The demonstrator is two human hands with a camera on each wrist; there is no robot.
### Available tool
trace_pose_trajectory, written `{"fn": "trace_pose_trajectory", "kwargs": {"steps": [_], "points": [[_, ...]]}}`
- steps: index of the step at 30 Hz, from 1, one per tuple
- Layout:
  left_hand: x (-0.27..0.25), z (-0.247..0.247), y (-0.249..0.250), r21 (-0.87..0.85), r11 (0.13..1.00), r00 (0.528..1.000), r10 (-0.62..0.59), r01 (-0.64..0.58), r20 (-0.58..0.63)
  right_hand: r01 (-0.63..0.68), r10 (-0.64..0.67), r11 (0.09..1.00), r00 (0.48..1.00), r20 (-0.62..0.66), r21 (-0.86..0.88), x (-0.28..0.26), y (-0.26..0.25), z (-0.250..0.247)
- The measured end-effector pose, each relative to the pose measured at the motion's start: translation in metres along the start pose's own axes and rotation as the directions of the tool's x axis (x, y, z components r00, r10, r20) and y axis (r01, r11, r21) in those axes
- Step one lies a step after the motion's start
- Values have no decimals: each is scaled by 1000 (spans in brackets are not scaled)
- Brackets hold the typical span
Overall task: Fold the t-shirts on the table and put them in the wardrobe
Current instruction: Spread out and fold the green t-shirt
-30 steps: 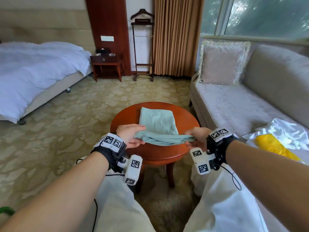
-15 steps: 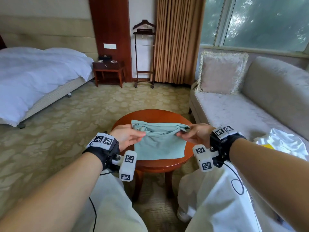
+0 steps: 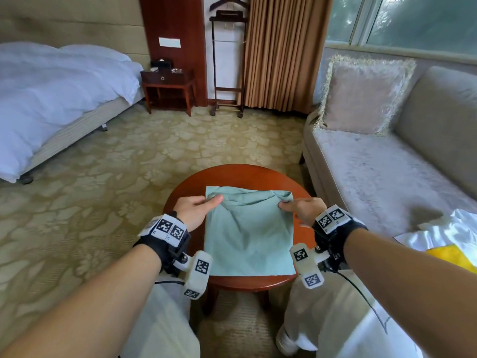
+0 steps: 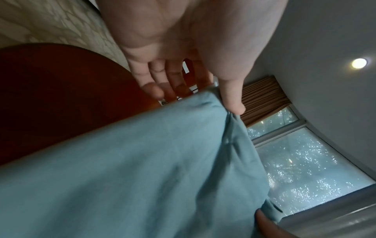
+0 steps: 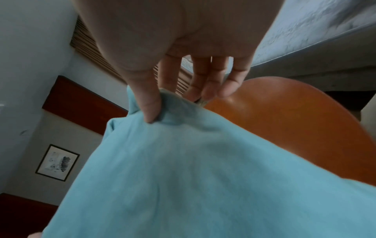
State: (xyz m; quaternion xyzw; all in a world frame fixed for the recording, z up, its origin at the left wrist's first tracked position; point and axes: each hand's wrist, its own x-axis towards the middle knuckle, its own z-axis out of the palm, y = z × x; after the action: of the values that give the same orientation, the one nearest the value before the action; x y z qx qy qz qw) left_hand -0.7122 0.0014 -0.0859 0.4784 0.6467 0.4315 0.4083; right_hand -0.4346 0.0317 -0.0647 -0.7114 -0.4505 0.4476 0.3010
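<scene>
Lying across a round wooden surface (image 3: 304, 270) is a pale green t-shirt (image 3: 249, 239), folded to a rectangle that is nearly reaching the near rim while the far rim is showing bare wood. Carpet is offering open room left and ahead; a sofa (image 3: 374, 166) is crowding the right side. Being soft, light and limp, the cloth is likely sagging wherever unsupported, so the two far corners look the sensible places to hold. The left hand (image 3: 196, 211) is pinching one far corner between thumb and fingers, and the right hand (image 3: 303, 209) is pinching the other.
</scene>
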Motion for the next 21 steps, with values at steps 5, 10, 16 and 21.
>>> {"fn": "trace_pose_trajectory", "kwargs": {"steps": [5,10,16,21], "points": [[49,8,-7,38,999,1000,-7,7,7,68,-67,995,998,23,-66,36,-15,16],[78,15,-9,130,991,976,-38,11,213,125,-105,963,990,96,-240,72,-17,35],[105,20,-38,222,975,887,-114,13,447,16,49,929,985,164,-370,106,0,59],[122,23,-40,246,968,935,-38,-54,353,47,42,852,987,157,-521,118,-4,56]]}}
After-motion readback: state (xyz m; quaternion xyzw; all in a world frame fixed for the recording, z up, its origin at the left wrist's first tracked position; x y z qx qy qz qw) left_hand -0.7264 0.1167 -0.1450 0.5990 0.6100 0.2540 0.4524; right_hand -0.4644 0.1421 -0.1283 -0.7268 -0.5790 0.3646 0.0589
